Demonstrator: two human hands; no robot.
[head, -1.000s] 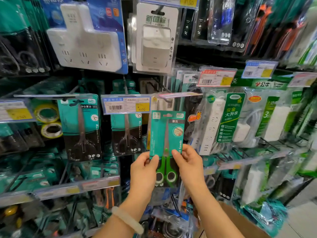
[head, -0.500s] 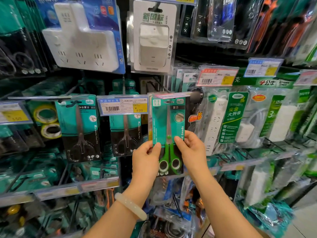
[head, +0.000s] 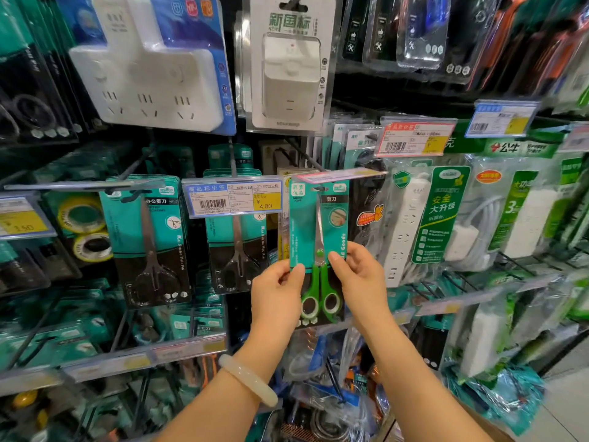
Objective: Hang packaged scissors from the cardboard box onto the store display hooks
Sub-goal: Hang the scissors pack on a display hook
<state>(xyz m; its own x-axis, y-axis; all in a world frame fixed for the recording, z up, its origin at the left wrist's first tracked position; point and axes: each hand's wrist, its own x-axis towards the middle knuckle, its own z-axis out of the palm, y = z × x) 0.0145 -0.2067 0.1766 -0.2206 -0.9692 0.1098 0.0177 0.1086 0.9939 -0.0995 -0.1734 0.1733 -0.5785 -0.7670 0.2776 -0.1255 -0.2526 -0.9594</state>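
A teal card with green-handled scissors [head: 318, 237] is held upright in front of the display. My left hand [head: 276, 298] pinches its left edge and my right hand [head: 360, 277] pinches its right edge, both near the middle of the pack. The pack's hang hole sits at a display hook [head: 314, 167] under a tilted pink price tag [head: 338, 175]. Whether the hook passes through the hole I cannot tell. Two packs of black-handled scissors [head: 153, 240] hang to the left. A corner of the cardboard box [head: 497, 432] shows at the bottom right.
White socket adapters [head: 149, 78] hang above. Power strips in green packaging [head: 436, 218] hang to the right. A blue price label reading 4.00 [head: 234, 199] juts out left of the held pack. Tape rolls [head: 84, 231] hang at far left. More goods crowd the lower hooks.
Both hands have lifted the green scissors pack upward, from below the price tag to the height of the hook, and slightly toward the display.
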